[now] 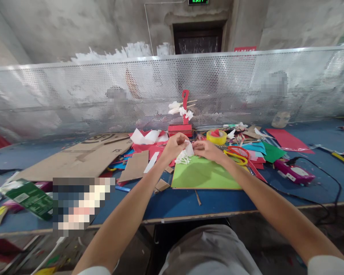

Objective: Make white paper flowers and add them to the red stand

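With the fingers of my left hand [175, 145] closed in a pinch, I hold the small, thin white paper piece [190, 149] at its left edge; the fingers of my right hand [206, 149] are bent against its right edge, though I cannot tell whether they grip it or only touch it. The piece sits between my two hands, over the far left corner of the flat lime-green rectangular sheet [206, 177] on the blue-topped bench [177, 206]. From its near left side spreads a white fringe of narrow strands [183, 158], and I cannot tell whether these hang just above the sheet or rest on it. To work this well, I judge that the left pinch should be light but steady, with the right fingers doing the fine adjusting, because paper this thin probably creases or tears under a hard tug. The strands look easy to bend or tangle, so I do best to keep my fingertips on the broader part. Short, level movements over the sheet suit it, with my right wrist clear of the curved yellow handle loop [245, 159] just beside it, which could snag or nudge me.
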A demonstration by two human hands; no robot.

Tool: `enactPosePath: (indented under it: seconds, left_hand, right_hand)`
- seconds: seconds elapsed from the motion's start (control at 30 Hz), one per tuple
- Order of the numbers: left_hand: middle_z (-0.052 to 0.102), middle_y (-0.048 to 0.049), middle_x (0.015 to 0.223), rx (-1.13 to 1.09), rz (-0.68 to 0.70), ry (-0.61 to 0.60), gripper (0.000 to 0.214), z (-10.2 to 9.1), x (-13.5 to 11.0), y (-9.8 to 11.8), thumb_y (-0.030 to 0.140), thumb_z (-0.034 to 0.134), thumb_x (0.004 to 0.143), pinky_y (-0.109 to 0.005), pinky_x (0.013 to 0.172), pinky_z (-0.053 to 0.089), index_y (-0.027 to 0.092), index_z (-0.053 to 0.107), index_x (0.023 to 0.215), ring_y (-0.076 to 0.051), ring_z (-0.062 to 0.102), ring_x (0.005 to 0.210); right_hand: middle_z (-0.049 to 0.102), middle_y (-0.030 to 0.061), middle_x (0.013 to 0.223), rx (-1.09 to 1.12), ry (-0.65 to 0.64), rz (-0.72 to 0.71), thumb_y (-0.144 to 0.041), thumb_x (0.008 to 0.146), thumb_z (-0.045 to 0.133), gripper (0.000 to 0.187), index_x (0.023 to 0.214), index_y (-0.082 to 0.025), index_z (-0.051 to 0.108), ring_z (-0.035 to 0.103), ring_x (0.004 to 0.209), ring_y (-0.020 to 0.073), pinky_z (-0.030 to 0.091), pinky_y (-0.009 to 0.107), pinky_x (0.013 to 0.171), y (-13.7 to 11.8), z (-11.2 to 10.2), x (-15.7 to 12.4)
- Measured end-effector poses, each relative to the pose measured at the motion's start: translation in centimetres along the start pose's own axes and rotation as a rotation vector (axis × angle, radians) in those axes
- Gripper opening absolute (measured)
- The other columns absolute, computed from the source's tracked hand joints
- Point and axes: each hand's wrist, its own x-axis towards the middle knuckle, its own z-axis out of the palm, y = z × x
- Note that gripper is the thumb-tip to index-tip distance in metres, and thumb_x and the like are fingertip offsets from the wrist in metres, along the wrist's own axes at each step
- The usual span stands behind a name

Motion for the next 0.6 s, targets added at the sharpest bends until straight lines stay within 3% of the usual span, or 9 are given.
enactPosePath:
  seconds: [0.2, 0.4, 0.6]
  left_hand:
    - [0.064, -0.0026, 0.078, 0.016, 0.038, -0.012, 0.012, 0.04, -0.28, 0.50, 0.022, 0.063, 0.080, -0.026, 0.066, 0.045, 0.016, 0.058, 0.088, -0.013, 0.060, 0.070]
    - [0.065, -0.0038, 0.088, 0.039, 0.071, -0.042, 0.015, 0.18, -0.37, 0.69, 0.014, 0.059, 0.079, -0.027, 0.072, 0.047, 0.016, 0.057, 0.094, -0.013, 0.062, 0.077]
    - [0.069, -0.0060, 0.097, 0.161, 0.093, -0.072, 0.023, 0.20, -0.34, 0.01, 0.008, 0.052, 0.078, -0.029, 0.078, 0.051, 0.016, 0.062, 0.096, -0.016, 0.066, 0.085]
  right_hand:
    - [0.071, 0.0058, 0.088, 0.033, 0.024, 0.004, -0.046, 0.085, 0.062, 0.027, 0.088, -0.020, 0.068, 0.067, 0.079, 0.0179, 0.053, 0.024, 0.058, -0.69, 0.15, -0.06]
    - [0.065, 0.0013, 0.072, -0.021, 0.074, -0.022, -0.040, 0.078, 0.067, 0.022, 0.084, -0.019, 0.064, 0.061, 0.063, 0.0137, 0.048, 0.024, 0.055, -0.20, 0.14, -0.02]
    - [0.067, 0.0033, 0.074, -0.116, 0.070, -0.057, -0.034, 0.079, 0.061, 0.018, 0.087, -0.017, 0.064, 0.062, 0.064, 0.0152, 0.046, 0.025, 0.056, -0.56, -0.14, -0.13]
